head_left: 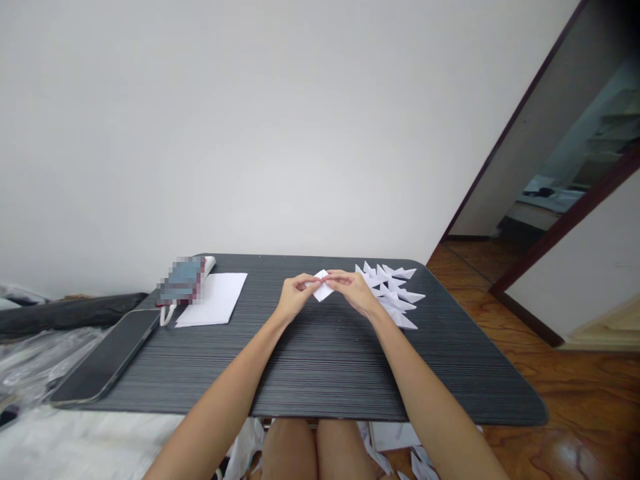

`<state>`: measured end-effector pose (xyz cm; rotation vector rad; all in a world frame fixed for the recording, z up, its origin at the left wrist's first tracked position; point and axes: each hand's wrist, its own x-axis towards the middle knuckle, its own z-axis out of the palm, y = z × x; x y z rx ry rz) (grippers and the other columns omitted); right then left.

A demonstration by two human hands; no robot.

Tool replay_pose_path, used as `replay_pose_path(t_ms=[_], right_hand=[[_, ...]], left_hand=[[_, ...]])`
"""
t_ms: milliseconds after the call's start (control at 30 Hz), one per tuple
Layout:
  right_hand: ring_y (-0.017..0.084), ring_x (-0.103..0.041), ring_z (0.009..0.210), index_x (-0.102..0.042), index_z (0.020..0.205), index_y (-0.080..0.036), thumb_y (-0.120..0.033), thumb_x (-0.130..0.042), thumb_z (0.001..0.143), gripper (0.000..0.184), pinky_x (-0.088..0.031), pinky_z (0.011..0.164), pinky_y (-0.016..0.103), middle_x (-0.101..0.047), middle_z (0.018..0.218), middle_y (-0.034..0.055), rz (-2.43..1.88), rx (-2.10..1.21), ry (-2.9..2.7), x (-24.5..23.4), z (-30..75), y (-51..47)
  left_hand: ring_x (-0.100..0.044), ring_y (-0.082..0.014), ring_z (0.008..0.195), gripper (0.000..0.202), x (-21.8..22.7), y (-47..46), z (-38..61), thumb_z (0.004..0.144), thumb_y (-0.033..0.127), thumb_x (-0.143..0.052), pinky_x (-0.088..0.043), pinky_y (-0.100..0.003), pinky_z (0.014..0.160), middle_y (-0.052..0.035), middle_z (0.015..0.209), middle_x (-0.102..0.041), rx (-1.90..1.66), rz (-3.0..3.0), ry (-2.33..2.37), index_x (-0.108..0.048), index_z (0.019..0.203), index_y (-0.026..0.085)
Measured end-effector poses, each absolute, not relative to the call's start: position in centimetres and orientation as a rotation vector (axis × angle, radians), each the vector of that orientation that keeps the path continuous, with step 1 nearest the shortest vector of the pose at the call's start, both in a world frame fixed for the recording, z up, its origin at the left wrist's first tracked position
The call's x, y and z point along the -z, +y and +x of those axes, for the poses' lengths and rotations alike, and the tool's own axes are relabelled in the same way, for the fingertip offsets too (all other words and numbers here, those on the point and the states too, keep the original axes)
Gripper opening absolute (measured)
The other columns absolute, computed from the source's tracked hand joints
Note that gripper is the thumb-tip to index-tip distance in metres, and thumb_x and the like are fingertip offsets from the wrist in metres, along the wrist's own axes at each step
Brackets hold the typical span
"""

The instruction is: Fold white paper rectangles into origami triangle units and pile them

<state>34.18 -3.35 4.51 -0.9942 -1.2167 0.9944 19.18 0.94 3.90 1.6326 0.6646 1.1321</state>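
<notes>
A small folded piece of white paper [323,291], diamond-shaped from here, is held just above the middle of the dark table [325,373]. My left hand [296,293] pinches its left side between thumb and fingers. From the right, my right hand [351,289] grips the same paper, and the fingertips of both hands nearly meet at its centre. Several pointed folded white paper pieces [395,293] lie in a group just beyond my right hand, which hides part of them.
White paper sheets [220,303] lie at the table's left, partly under a blurred-out device [183,281] with a white cable. A black phone [107,357] rests along the left edge. A white wall [310,133] stands behind the table; more paper pieces [423,463] are below.
</notes>
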Motion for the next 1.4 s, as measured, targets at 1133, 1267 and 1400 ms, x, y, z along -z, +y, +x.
replay_pose_path(t_ms=[1133, 1267, 1400], right_hand=[[0.007, -0.045, 0.039, -0.057, 0.069, -0.01, -0.045, -0.043, 0.076, 0.038, -0.032, 0.042, 0.019, -0.056, 0.046, 0.0013, -1.05, -1.079, -1.531, -5.5, 34.3, -4.3], [0.01, -0.053, 0.042, -0.058, 0.086, -0.009, -0.041, -0.046, 0.076, 0.036, -0.032, 0.041, 0.02, -0.058, 0.051, 0.0021, -0.933, -1.213, -1.463, -5.5, 34.4, -4.2], [0.011, -0.055, 0.044, -0.057, 0.097, -0.01, -0.035, -0.053, 0.073, 0.036, -0.033, 0.041, 0.02, -0.059, 0.053, 0.0018, -0.862, -1.277, -1.368, -5.4, 34.3, -4.2]], left_hand=[[-0.054, -0.0112, 0.045, 0.033, -5.7, 0.8, 18.0, 0.072, 0.036, -0.053, -0.045, -0.022, 0.047, -0.0046, 0.052, -0.06, -0.87, 1.749, 0.54, -0.061, 0.081, 0.005], [-0.054, -0.0115, 0.041, 0.036, -5.8, 0.7, 18.0, 0.069, 0.037, -0.057, -0.042, -0.021, 0.039, -0.0047, 0.054, -0.06, -0.842, 1.648, 0.527, -0.059, 0.085, 0.004], [-0.054, -0.0111, 0.039, 0.041, -5.8, 0.6, 18.0, 0.068, 0.036, -0.058, -0.039, -0.02, 0.037, -0.0036, 0.054, -0.059, -0.853, 1.573, 0.506, -0.057, 0.095, 0.004]])
